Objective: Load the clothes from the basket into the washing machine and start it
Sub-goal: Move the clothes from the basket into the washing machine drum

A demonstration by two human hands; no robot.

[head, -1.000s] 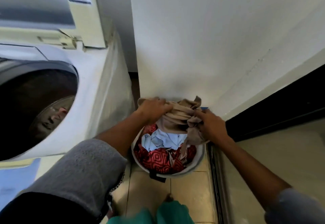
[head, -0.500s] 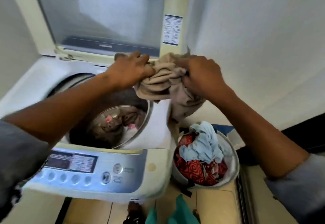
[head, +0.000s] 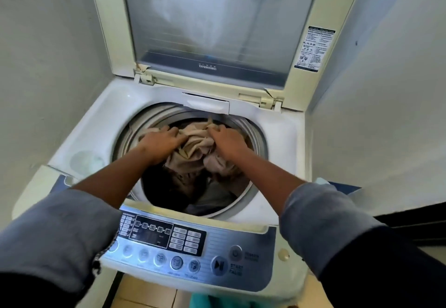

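Both hands are inside the round grey-rimmed mouth of the cream top-loading washing machine, whose glass lid stands open behind. The left hand and right hand each clutch a fistful of the crumpled beige cloth garment. It bunches between them, running roughly left to right, and its loose part hangs straight down into the dark drum (something grey lies dim below). Neither hand is nearer, so simply letting go should drop it in.

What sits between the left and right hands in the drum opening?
Head view: a bunched beige garment, gripped by left hand and right hand.
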